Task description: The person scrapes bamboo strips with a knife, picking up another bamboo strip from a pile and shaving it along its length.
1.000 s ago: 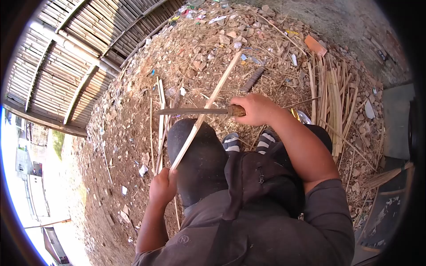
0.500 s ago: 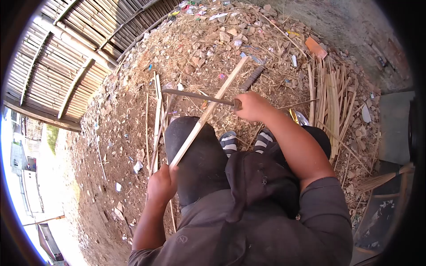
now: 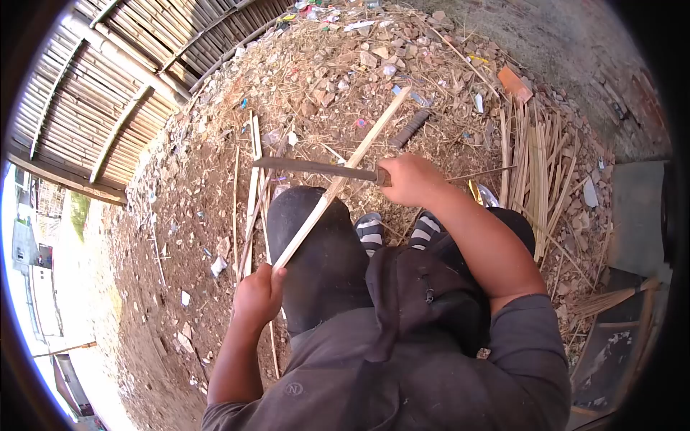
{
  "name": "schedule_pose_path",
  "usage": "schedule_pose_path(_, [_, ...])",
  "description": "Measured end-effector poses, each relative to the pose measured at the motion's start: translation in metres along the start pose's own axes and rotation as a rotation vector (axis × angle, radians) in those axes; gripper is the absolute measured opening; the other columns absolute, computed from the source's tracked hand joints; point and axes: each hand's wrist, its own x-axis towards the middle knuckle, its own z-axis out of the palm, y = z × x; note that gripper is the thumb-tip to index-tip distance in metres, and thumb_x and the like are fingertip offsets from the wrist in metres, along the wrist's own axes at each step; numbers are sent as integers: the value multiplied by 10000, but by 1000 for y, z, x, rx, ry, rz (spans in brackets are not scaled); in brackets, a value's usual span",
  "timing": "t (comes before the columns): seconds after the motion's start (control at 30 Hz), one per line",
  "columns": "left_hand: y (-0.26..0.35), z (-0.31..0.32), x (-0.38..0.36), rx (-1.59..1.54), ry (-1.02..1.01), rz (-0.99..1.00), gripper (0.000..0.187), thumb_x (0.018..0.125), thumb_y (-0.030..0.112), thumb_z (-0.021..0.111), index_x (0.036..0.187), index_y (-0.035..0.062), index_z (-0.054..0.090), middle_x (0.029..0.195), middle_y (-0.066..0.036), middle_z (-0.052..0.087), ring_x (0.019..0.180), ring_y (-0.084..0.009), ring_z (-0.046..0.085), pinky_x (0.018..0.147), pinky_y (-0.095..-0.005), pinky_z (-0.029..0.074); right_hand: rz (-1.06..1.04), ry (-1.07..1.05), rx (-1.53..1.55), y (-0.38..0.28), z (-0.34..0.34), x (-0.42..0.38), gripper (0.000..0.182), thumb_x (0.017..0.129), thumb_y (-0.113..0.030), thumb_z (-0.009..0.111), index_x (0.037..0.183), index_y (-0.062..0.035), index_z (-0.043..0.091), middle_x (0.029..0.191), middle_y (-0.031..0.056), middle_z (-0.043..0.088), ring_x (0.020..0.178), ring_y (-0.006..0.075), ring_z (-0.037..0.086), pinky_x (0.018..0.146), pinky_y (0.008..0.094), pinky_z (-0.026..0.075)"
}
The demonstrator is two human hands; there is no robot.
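Note:
My left hand [image 3: 259, 294] is closed round the near end of a pale split bamboo strip [image 3: 313, 217], which slants up and away across my left knee. In my right hand [image 3: 410, 179] is the handle of a long dark machete [image 3: 309, 167], its blade pointing left and crossing over the strip about midway. More bamboo strips [image 3: 256, 172] lie on the ground beside my left leg. Beyond my right hand, a dark ridged rod-like piece [image 3: 410, 128] rests on the dirt.
A bundle of split strips [image 3: 540, 165] lies to the right, near an orange brick piece [image 3: 514, 84]. A bamboo fence [image 3: 136, 79] stands at upper left and a wall [image 3: 568, 50] at upper right. Stones and litter cover the ground. A straw broom [image 3: 607, 300] is at lower right.
The machete has shifted slightly down and left along the strip, its blade now turned to show more of its flat side. My left hand keeps its hold at nearly the same place.

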Motion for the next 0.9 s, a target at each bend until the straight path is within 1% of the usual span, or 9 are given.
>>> schedule_pose_path(0.07, [-1, 3, 1, -47, -14, 1, 445, 1054, 422, 499, 854, 25, 530, 701, -270, 626, 704, -505, 633, 625, -591, 468, 5, -125, -72, -19, -3, -4, 344, 774, -272, 751, 1045, -62, 740, 867, 215, 716, 855, 404, 700, 760, 479, 557])
schedule_pose_path(0.2, [2, -1, 2, -82, 7, -2, 451, 1052, 423, 508, 843, 24, 532, 707, -268, 621, 710, -508, 626, 629, -590, 466, 56, 173, 83, 18, 10, 12, 257, 778, -261, 741, 938, -64, 704, 829, 192, 711, 826, 407, 697, 749, 511, 546])
schedule_pose_path(0.3, [5, -3, 2, -24, -4, -6, 431, 1038, 418, 535, 843, 35, 534, 700, -258, 633, 689, -498, 635, 616, -590, 475, 35, -68, -28, 2, -2, 3, 295, 802, -252, 690, 1052, -99, 728, 920, 207, 721, 908, 388, 707, 797, 501, 562])
schedule_pose_path(0.47, [6, 5, -3, 26, 33, -26, 429, 1031, 432, 540, 865, 37, 534, 715, -255, 652, 692, -486, 649, 611, -582, 489, 131, -164, 5, 26, 9, 14, 219, 800, -226, 671, 971, -101, 725, 886, 184, 723, 894, 391, 702, 780, 515, 557])
schedule_pose_path(0.57, [11, 2, -2, 59, 44, -32, 435, 1027, 444, 546, 871, 37, 528, 711, -249, 656, 685, -477, 657, 610, -578, 498, 77, 88, -14, 13, 7, 3, 258, 766, -277, 756, 898, -63, 702, 804, 201, 698, 780, 404, 688, 716, 490, 540])
schedule_pose_path(0.67, [4, 7, 2, 63, 43, -15, 439, 1024, 448, 550, 871, 37, 527, 699, -244, 654, 676, -468, 662, 609, -572, 506, -25, -24, -131, -15, 2, -9, 265, 770, -275, 755, 897, -47, 707, 815, 199, 703, 782, 407, 685, 716, 484, 535])
schedule_pose_path(0.77, [0, 10, -8, 80, 33, -19, 439, 1024, 450, 549, 869, 40, 528, 692, -243, 654, 677, -467, 665, 611, -575, 509, 118, 0, 135, 33, 21, 11, 275, 774, -275, 746, 915, -42, 710, 827, 204, 707, 799, 411, 690, 724, 488, 539])
schedule_pose_path(0.8, [4, 8, -3, 96, 46, -31, 437, 1025, 449, 547, 869, 41, 528, 691, -241, 655, 678, -467, 666, 613, -577, 509, 146, -98, 28, 30, 15, 17, 252, 781, -240, 700, 991, -101, 717, 885, 179, 724, 886, 400, 704, 785, 509, 560])
schedule_pose_path(0.9, [4, 6, 0, 99, 50, -38, 445, 1026, 456, 542, 859, 44, 527, 682, -237, 651, 669, -471, 662, 613, -585, 506, 44, 41, 18, 22, 5, 9, 253, 780, -248, 696, 982, -98, 717, 865, 177, 723, 868, 405, 703, 774, 506, 560])
